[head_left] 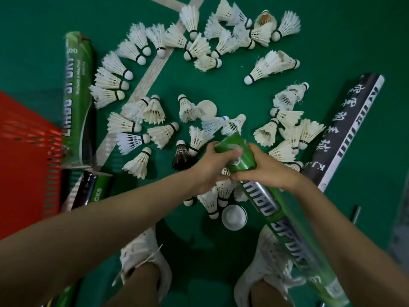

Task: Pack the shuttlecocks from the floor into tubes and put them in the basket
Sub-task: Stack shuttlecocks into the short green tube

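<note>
I see the red basket [24,151] blurred and cut by the left edge; the left grip [210,167] covers the mouth of the green tube [285,229], so I cannot tell its contents.

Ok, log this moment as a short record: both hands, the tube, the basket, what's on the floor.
left hand: holds the mouth of the green tube
right hand: grips the same tube just below the mouth
basket: red, at the left edge
floor: many loose shuttlecocks, one white cap
other tubes: a second green tube beside the basket, a black tube at right
</note>
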Available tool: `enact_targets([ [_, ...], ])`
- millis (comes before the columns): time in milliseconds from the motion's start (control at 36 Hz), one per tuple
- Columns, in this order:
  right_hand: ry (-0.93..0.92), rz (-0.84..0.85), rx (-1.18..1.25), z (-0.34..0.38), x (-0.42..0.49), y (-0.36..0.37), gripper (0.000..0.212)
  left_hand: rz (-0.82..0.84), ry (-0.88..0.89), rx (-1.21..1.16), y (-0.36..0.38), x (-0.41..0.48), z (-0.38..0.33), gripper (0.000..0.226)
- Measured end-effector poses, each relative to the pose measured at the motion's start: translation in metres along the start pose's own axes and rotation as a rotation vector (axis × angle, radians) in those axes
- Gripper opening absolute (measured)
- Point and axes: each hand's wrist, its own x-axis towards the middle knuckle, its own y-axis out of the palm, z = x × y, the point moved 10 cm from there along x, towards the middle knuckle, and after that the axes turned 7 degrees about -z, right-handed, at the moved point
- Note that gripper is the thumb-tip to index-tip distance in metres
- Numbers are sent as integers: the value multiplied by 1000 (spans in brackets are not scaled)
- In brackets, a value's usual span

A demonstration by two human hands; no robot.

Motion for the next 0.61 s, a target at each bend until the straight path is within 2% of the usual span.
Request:
enact_targets([
  [56, 14, -42, -7, -8, -1, -7, 84, 32, 30, 198, -8, -1, -5, 71],
  [139, 22, -103, 0, -14, -1, -10, 80, -87, 131, 440, -39, 4, -24, 70],
  [222, 0, -129, -8, -9, 0, -8, 73, -355, 467, 864, -71, 12, -65, 58],
  [278, -13, -160, -6, -6, 1, -9, 72, -487, 630, 1069, -81, 19, -82, 59],
  [333, -29, -200, -8, -4, 2, -10, 72, -516, 637, 1237, -83, 34, -82, 64],
  [389, -42, -237, -6, -4, 2, -12, 73, -477, 594, 1380, -81, 47, -72, 61],
  [444, -53, -268, -4, -5, 3, -14, 74, -452, 601, 1415, -78, 53, -65, 48],
  [500, -55, -287, -9, -6, 3, -15, 76, -500, 667, 1338, -81, 50, -67, 34],
  [611, -84, -318, -12, -3, 2, -15, 76, -562, 702, 880, -96, 24, -82, 21],
])
